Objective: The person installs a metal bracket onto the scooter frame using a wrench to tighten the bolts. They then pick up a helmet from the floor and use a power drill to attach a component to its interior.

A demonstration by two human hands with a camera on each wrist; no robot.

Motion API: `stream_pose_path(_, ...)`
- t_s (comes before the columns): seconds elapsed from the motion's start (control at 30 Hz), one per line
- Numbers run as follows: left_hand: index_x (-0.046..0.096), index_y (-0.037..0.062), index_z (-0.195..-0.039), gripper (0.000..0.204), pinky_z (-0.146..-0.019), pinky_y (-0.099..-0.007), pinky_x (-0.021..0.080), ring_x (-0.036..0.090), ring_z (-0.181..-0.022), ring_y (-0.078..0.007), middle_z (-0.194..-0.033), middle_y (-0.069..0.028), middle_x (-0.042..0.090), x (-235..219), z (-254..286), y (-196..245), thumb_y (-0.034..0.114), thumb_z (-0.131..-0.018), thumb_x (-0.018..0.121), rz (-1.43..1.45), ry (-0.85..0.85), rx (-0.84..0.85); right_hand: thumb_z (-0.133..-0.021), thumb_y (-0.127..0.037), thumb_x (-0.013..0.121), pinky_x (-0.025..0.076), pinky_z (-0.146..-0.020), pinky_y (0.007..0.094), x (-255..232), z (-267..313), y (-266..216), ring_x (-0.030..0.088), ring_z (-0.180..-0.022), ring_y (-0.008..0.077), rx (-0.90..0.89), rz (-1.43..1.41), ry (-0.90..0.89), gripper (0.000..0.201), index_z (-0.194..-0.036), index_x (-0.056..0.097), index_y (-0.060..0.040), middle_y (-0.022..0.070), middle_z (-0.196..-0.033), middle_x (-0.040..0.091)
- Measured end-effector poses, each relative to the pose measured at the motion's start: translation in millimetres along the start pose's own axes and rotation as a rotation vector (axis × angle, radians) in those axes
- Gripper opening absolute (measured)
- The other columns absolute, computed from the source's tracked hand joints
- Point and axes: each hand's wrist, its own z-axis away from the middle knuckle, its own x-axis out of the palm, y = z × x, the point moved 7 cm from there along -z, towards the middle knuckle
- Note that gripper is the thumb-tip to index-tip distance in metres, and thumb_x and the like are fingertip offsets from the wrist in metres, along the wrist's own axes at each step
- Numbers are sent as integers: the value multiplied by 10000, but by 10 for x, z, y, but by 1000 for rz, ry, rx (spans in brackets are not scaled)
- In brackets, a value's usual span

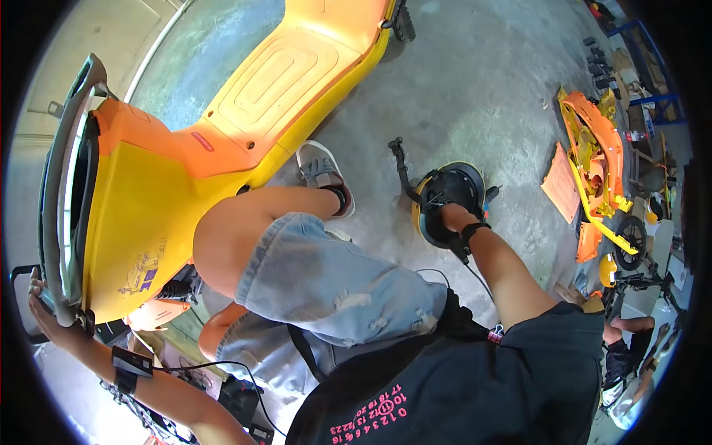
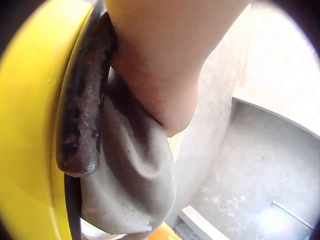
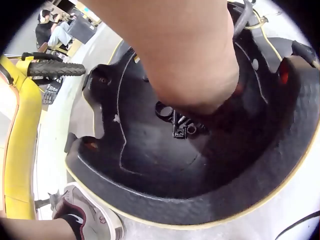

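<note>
A yellow and orange scooter body (image 1: 141,215) fills the head view's left. My left hand (image 1: 46,311) touches the lower end of its grey padded part (image 1: 55,222), its visible fingers fairly straight. In the left wrist view that hand (image 2: 160,65) lies against the grey padding (image 2: 130,170), beside a scuffed black bar (image 2: 82,120); its fingertips are hidden. On the floor, my right hand (image 1: 454,216) reaches into a round black shell (image 1: 469,182) with a yellow edge. In the right wrist view, small black metal parts (image 3: 179,127) lie just below this hand (image 3: 195,70), whose fingers are hidden.
A shoe (image 1: 326,174) stands between the scooter and the shell. Orange and yellow body panels (image 1: 593,148) lie at the right, near a black wheel (image 1: 631,241). Cables run from both wrists. Another person (image 1: 623,352) is at the lower right.
</note>
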Motion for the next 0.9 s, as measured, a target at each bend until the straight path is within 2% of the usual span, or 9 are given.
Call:
stream_pose_path(0.1, 551, -34, -1385, 523, -1079, -443, 470, 628, -1223, -364, -1332, -194, 646, -28, -3, -46, 69, -889, 680, -74, -3, 16, -905, -73, 536, 537, -956, 473, -55, -104, 25, 671, -1107, 410, -134, -28, 8, 321, -1156, 735, -62, 234, -1155, 705)
stream_pose_path(0.13, 555, -30, -1387, 540, -1079, -442, 471, 625, -1230, -367, -1341, -196, 644, -21, 0, -98, 59, -871, 690, -69, -3, 27, -890, -65, 555, 543, -929, 465, -165, -53, 74, 679, -1079, 402, -112, -108, 125, 309, -1129, 750, -70, 238, -1133, 706)
stream_pose_path(0.27, 560, -27, -1383, 563, -1080, -444, 470, 623, -1231, -376, -1339, -197, 645, -22, 30, -299, 53, -845, 705, -64, -5, 12, -884, -61, 562, 553, -907, 459, -140, -140, 270, 688, -1048, 404, -19, -96, 110, 277, -1070, 768, -64, 239, -1090, 716)
stream_pose_path(0.33, 562, -25, -1384, 559, -1081, -442, 468, 622, -1234, -376, -1345, -197, 641, -28, 31, -276, 61, -850, 704, -114, -9, 77, -881, -74, 581, 559, -893, 452, 83, -274, 339, 693, -1028, 406, -142, 135, 24, 245, -1026, 778, -62, 237, -1049, 723)
stream_pose_path(0.47, 563, -26, -1382, 548, -1086, -442, 464, 621, -1236, -377, -1347, -195, 641, -33, 22, -174, 82, -863, 700, -63, 2, 80, -883, -117, 619, 558, -893, 449, 239, -259, 370, 693, -1026, 407, -148, -24, 47, 226, -1037, 773, -55, 233, -1034, 726)
stream_pose_path(0.57, 564, -24, -1383, 537, -1090, -448, 460, 616, -1243, -379, -1353, -192, 639, -38, 18, -152, 122, -884, 699, -60, -1, 66, -859, -183, 684, 565, -821, 448, 241, -214, 312, 705, -916, 407, -63, -159, 106, 194, -995, 775, -79, 210, -981, 730)
stream_pose_path(0.63, 561, -23, -1386, 524, -1089, -454, 458, 616, -1239, -381, -1349, -191, 640, -40, 7, -80, 166, -914, 687, -117, 5, 54, -871, -199, 683, 553, -909, 468, 143, -132, 194, 695, -1031, 409, -37, -176, 113, 243, -1032, 768, -37, 248, -1046, 721)
stream_pose_path(0.73, 565, -16, -1386, 520, -1084, -459, 462, 618, -1237, -386, -1352, -195, 637, -30, 0, -64, 208, -931, 681, -95, 19, 80, -894, -176, 650, 548, -925, 485, 118, -81, 142, 691, -1050, 415, 121, -145, 124, 239, -1037, 763, -22, 253, -1069, 720)
stream_pose_path(0.9, 564, -25, -1383, 518, -1074, -458, 471, 628, -1221, -384, -1344, -206, 638, -29, -7, -190, 196, -928, 678, -27, 0, 108, -909, -109, 585, 545, -942, 487, 101, -53, 94, 685, -1080, 414, 120, -131, 100, 245, -1053, 757, -11, 250, -1104, 716)
